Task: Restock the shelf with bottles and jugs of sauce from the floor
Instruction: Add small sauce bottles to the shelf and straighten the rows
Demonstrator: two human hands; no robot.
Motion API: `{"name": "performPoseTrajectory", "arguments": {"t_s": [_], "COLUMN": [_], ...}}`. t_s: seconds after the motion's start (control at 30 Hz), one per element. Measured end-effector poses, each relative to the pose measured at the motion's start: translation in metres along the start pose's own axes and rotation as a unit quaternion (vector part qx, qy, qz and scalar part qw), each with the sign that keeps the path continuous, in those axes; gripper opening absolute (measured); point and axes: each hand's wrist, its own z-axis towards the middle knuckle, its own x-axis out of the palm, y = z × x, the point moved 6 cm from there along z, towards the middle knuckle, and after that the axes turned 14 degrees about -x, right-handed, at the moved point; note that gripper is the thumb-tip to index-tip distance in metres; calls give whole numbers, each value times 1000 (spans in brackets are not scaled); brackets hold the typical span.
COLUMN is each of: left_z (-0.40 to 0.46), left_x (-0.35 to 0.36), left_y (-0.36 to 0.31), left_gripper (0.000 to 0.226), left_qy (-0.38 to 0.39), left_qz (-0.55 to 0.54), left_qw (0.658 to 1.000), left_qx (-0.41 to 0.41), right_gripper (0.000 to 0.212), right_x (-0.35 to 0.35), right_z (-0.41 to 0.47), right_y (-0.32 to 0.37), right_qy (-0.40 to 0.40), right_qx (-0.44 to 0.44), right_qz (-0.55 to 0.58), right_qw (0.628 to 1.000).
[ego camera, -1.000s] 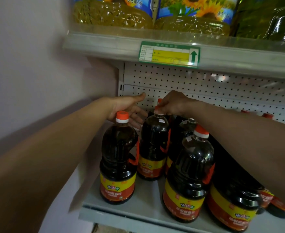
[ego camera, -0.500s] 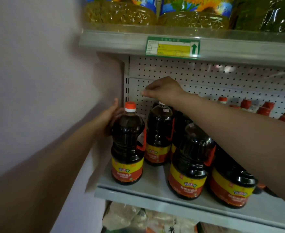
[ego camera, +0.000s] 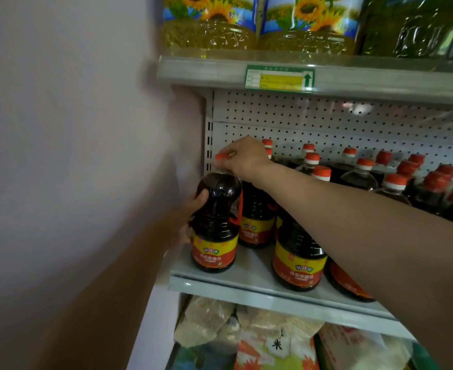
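A dark sauce jug with an orange cap and a red-yellow label stands at the front left corner of the grey shelf. My left hand wraps round its left side, thumb on the dark body. My right hand reaches over from the right and pinches its orange cap. A second jug stands just behind it, and a third jug is at the front, partly under my right forearm.
Rows of smaller orange-capped bottles fill the shelf to the right. Sunflower oil jugs sit on the shelf above, with a price tag on its edge. A wall closes the left side. Bagged goods lie below.
My right hand came off the rear jug and moved left onto the front-left jug's cap. My left hand slid down round that jug's side. The camera pulled back and to the left.
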Motion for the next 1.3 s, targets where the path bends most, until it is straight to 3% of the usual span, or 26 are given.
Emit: {"name": "performPoseTrajectory", "arguments": {"t_s": [0.13,0.23,0.43,0.53,0.73,0.9,1.13,1.3], "left_z": [-7,-5,0,7,15,14,12,11], "left_x": [12,18,59,72,76,81,85,81], "left_y": [-7,0,0,1,4,7,9,10], "left_gripper": [90,81,43,63,76,64,64,57], "left_qy": [-27,-36,-1,-9,-18,-16,-44,-115], "left_qz": [32,25,10,11,21,6,-1,5], "left_qw": [999,999,1000,1000,1000,1000,999,991], "left_qx": [20,-11,-15,-15,-6,-3,31,65], "right_gripper": [33,31,29,33,39,39,40,51], "right_x": [-15,-19,-46,-53,-54,-54,-49,-74], "right_z": [-10,-16,-31,-37,-41,-44,-47,-60], "right_y": [-2,-5,-27,-42,-44,-45,-42,-33], "right_qy": [-12,-7,-14,-26,-24,-21,-32,-152], "right_qx": [12,15,37,54,57,66,54,45], "right_qz": [3,-18,-24,-3,-2,1,-10,16], "right_qw": [1000,1000,999,998,998,998,998,987]}}
